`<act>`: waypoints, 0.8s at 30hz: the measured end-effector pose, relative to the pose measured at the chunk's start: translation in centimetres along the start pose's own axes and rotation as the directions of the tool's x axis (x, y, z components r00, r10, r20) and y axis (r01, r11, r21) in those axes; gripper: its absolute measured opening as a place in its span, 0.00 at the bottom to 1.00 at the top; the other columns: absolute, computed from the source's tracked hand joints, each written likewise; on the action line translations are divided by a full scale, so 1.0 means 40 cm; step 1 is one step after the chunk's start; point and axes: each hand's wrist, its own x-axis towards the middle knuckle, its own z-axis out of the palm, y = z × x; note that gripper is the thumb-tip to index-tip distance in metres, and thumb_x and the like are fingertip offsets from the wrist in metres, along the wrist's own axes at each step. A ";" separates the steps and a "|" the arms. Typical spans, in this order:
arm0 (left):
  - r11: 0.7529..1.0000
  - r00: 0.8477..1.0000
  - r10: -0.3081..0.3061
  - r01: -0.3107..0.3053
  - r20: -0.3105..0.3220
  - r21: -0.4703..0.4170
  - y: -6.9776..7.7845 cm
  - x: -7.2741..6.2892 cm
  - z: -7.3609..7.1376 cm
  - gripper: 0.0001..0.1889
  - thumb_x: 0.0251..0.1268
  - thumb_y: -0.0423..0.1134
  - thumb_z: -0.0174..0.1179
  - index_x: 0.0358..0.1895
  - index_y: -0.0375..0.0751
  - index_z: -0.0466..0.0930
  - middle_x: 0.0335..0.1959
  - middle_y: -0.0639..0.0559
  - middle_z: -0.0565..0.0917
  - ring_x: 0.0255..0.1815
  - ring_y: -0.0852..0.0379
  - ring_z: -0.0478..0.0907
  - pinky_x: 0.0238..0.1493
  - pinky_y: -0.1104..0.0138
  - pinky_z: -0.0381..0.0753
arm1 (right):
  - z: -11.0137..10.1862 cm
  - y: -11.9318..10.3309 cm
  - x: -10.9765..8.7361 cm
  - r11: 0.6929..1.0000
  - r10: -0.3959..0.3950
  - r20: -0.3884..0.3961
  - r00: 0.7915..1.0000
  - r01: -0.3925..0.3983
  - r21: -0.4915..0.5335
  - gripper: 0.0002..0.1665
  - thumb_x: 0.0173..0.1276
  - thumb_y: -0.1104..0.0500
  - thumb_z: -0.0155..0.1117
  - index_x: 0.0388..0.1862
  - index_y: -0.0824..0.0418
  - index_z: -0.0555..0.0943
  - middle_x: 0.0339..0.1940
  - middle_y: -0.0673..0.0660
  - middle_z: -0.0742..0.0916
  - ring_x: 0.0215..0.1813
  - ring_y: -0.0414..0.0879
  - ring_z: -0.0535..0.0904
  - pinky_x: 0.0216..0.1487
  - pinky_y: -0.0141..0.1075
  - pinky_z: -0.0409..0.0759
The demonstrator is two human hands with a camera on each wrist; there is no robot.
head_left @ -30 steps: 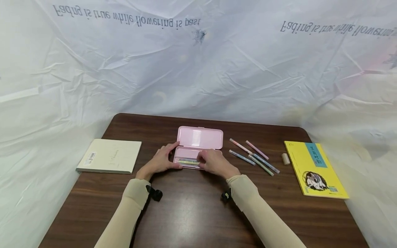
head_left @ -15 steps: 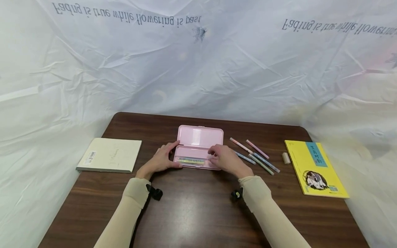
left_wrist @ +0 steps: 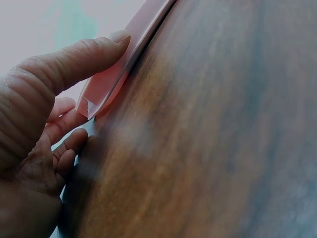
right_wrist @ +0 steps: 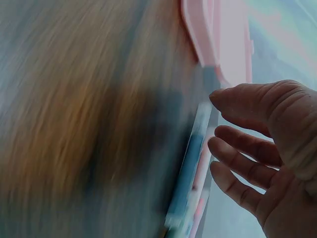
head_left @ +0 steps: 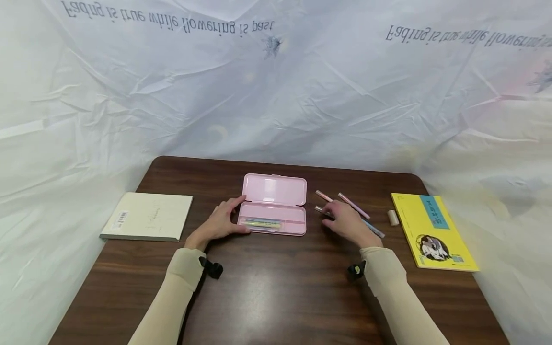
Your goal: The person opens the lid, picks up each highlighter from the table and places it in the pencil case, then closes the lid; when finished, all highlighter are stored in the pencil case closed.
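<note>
A pink pencil case [head_left: 274, 190] lies with its lid flipped back. Several pens [head_left: 261, 224], one yellow, sit in the near compartment. My left hand [head_left: 218, 221] holds the case by its left end, the thumb along the front wall and the index finger by the hinge. To the right, my right hand [head_left: 348, 223] hovers over loose pens, thumb and fingers spread apart with nothing between them. The right wrist view shows a blue pen [right_wrist: 186, 173] just beyond the fingertips. A pink pen [head_left: 354, 206] and another blue pen [head_left: 374, 229] show around the hand, which hides parts of the group.
A white eraser [head_left: 393, 218] stands beside a yellow book [head_left: 409, 220] at the right. On the left lies a cream-coloured book [head_left: 172, 215] with a barcode. The brown table [head_left: 258, 297] ends at a white hanging sheet [head_left: 241, 110] behind.
My right hand has moved from inside the pencil case out to the right, over the loose pens. The left hand stays on the case.
</note>
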 end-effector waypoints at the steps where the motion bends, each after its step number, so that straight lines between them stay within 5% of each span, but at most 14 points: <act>1: 1.000 1.000 -0.003 0.003 0.002 0.001 0.000 0.001 0.000 0.59 0.52 0.57 0.82 0.86 0.56 0.56 0.76 0.45 0.70 0.66 0.43 0.65 0.69 0.42 0.65 | -0.001 0.009 -0.004 1.000 0.004 -0.004 1.000 -0.004 -0.013 0.14 0.66 0.61 0.77 0.48 0.65 0.87 0.46 0.61 0.89 0.48 0.56 0.85 0.54 0.56 0.81; 12: 1.000 1.000 0.003 -0.003 -0.002 0.005 -0.003 0.003 -0.001 0.59 0.52 0.58 0.81 0.86 0.55 0.55 0.77 0.43 0.68 0.67 0.42 0.66 0.69 0.41 0.66 | -0.014 0.071 -0.040 0.992 0.123 0.016 0.992 -0.123 -0.020 0.14 0.68 0.60 0.76 0.49 0.64 0.86 0.48 0.62 0.87 0.45 0.55 0.81 0.51 0.57 0.80; 24: 1.000 1.000 0.010 -0.010 -0.001 0.017 -0.004 0.007 -0.001 0.60 0.51 0.57 0.82 0.86 0.55 0.55 0.76 0.43 0.70 0.65 0.43 0.66 0.68 0.42 0.66 | -0.015 0.078 -0.049 0.988 0.153 0.013 0.988 -0.153 -0.013 0.15 0.68 0.60 0.76 0.50 0.64 0.85 0.44 0.61 0.86 0.41 0.54 0.79 0.47 0.56 0.80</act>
